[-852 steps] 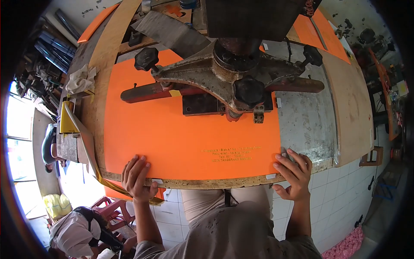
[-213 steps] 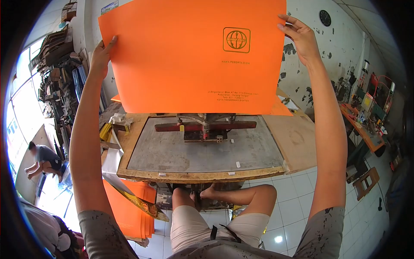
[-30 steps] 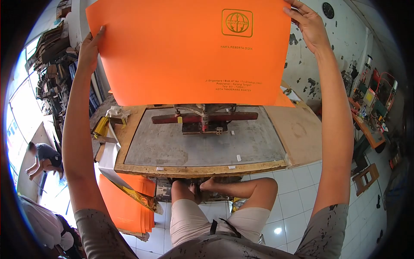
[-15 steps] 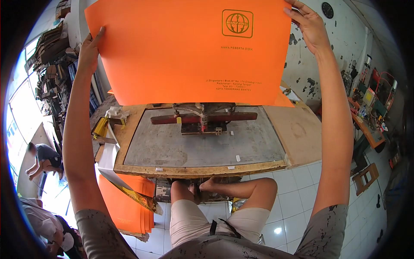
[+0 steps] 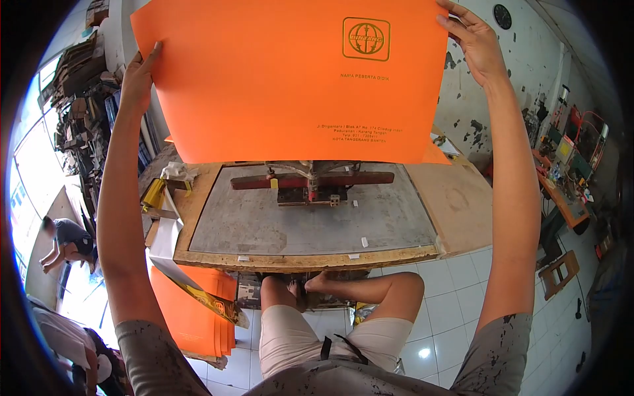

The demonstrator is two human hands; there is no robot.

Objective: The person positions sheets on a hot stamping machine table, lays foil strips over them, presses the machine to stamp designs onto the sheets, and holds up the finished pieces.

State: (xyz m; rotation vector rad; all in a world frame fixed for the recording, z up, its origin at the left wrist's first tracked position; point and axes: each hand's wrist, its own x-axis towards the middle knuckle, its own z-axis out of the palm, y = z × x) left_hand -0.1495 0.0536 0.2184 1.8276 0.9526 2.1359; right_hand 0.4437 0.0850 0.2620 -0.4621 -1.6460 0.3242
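A large orange printed sheet [image 5: 264, 86] is held up in front of me, with a gold globe emblem and gold lettering on its right half. My left hand [image 5: 140, 76] pinches its left edge, thumb on the near face. At the upper right edge, my right hand [image 5: 472, 43] grips the sheet between thumb and fingers. Below the sheet is a press head with a red bar [image 5: 356, 178], set over a grey metal plate [image 5: 317, 231]. The sheet hides the upper part of the press.
A stack of orange sheets [image 5: 191, 323] sits low on the left, beneath a hanging strip of foil [image 5: 205, 300]. A board [image 5: 456, 204] adjoins the plate on the right. Two other people [image 5: 69, 241] are at the far left. A wooden stool [image 5: 560, 274] stands right.
The orange sheet has dipped very slightly, with both hands still on it. At the lower left, the nearer person has shifted posture.
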